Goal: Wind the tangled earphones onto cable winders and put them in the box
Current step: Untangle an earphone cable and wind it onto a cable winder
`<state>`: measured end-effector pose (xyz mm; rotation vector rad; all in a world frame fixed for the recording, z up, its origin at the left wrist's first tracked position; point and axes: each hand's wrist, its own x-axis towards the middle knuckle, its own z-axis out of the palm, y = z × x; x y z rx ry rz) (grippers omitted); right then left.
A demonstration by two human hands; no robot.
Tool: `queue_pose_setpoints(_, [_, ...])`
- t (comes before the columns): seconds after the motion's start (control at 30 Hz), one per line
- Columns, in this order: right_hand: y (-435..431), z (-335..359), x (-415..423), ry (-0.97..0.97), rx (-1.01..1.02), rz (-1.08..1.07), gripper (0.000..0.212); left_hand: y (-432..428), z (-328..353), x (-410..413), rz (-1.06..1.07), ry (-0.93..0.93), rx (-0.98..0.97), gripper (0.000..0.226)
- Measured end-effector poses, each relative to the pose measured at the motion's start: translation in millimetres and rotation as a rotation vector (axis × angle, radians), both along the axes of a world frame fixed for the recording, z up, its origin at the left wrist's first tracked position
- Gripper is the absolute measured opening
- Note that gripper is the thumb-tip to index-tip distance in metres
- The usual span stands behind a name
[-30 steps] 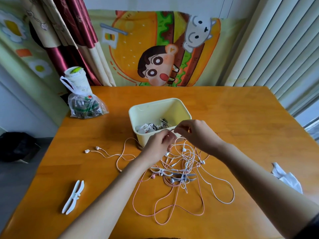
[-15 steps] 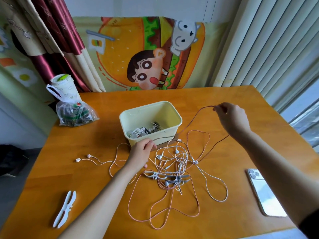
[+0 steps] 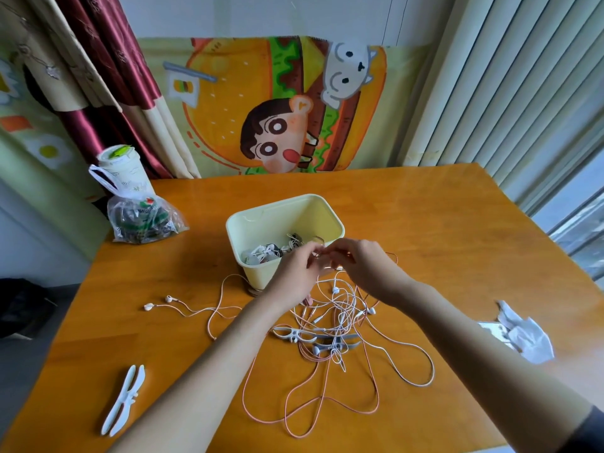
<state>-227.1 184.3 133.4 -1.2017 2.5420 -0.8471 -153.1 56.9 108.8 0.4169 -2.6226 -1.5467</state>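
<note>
Two hands meet just in front of one pale yellow box. The left hand and the right hand each pinch a thin strand between thumb and fingertips, fingers curled, above the box's near right corner.

One heap of tangled earphones lies on the wooden table directly below the hands. White and pink cables are knotted together, and the number of sets cannot be counted. Pink loops sprawl toward the near edge, and one white loop swings out to the right. Two white earbuds lie side by side to the left, their cable trailing right into the heap.

Three cable winders are certain. One lone white winder lies near the left near corner, its long axis running near to far and tipped slightly right. One second white winder and one grey winder lie under the tangle, stretched left to right.

Inside the box sit wound earphones in white and dark, number unclear.

One clear plastic bag holding a cup stands far left. One crumpled white tissue lies at the right.
</note>
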Motion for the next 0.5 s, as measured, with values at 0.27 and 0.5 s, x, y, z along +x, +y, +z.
queue_pose_setpoints(0.27, [40.9, -43.5, -34.2, -0.147, 0.127, -0.184, 0.019, -34.5, -25.7, 16.9, 0.272, -0.073, -0.069, 0.024])
queue_pose_setpoints(0.5, [91.2, -91.5, -57.0, -0.275, 0.304, -0.414, 0.022, -59.7, -50.6, 22.1, 0.450, -0.109, -0.008, 0.026])
